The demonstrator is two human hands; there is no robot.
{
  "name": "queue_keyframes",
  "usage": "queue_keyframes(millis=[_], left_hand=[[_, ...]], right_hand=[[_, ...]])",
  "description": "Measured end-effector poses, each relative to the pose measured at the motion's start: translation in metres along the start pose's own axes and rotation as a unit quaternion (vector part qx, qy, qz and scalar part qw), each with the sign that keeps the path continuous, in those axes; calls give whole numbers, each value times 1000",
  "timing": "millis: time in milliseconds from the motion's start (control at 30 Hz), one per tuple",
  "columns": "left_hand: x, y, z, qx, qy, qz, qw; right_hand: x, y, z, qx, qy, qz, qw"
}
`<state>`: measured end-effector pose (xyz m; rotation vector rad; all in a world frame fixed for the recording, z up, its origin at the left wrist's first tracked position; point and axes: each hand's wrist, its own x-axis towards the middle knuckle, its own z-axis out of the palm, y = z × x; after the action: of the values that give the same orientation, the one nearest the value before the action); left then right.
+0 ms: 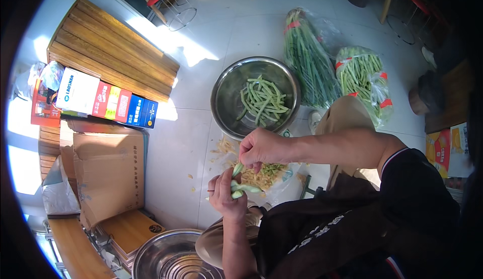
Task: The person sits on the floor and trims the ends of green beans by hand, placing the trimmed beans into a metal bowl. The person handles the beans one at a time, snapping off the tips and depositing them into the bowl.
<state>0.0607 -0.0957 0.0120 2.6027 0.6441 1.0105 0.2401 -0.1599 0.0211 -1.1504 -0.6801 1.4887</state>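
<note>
My left hand (228,196) is closed around several green bean pods (245,188), whose ends stick out between the fingers. Just above it, my right hand (266,149) pinches the upper tip of one pod (237,169) that rises from the left fist. Beyond my hands, a stainless steel bowl (219,101) stands on the floor, with a heap of green beans (264,100) in it. Below my hands lies a pile of yellowish scraps and green trimmings (269,173), partly on a clear plastic bag (285,186) and partly hidden by my right hand.
Bagged long green stalks (309,60) and a bag of green beans (360,68) lie right of the bowl. Another steel basin (169,256) sits by my left knee. Leftward are a cardboard box (109,166), printed cartons (113,101) and a slatted wooden bench (113,49).
</note>
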Motion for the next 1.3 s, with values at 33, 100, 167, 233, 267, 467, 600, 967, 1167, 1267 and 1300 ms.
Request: queue_keyframes(millis=[33, 100, 167, 233, 267, 467, 600, 967, 1167, 1267, 1300], left_hand=[[-2, -1, 1, -34, 4, -33, 999], [-7, -4, 4, -103, 10, -99, 990], [-5, -1, 6, -188, 2, -199, 962], [-1, 4, 10, -280, 13, -285, 917], [-1, 2, 4, -328, 30, -322, 887], [32, 0, -20, -393, 106, -454, 793], [16, -39, -38, -132, 142, -371, 908], [-20, -182, -100, -587, 213, -397, 672], [10, -118, -64, -598, 260, -413, 636], [15, -94, -60, -567, 288, -435, 637], [19, -86, -55, -561, 297, -439, 636]], right_hand=[[1, 1, 2, 47, -3, 10, 999], [0, -3, 6, 95, -8, 24, 995], [0, -2, 10, 145, -8, 32, 989], [0, 6, 9, 198, 8, 32, 980], [5, 10, 13, 213, -19, 23, 977], [-3, 11, 7, -38, -45, -103, 993], [19, 55, -7, -254, -10, -227, 940], [-4, 49, -23, -675, -69, -186, 711], [1, 36, -3, -462, -115, -193, 858], [-1, 17, 8, -333, -134, -82, 930], [-1, 16, 6, -311, -107, -87, 940]])
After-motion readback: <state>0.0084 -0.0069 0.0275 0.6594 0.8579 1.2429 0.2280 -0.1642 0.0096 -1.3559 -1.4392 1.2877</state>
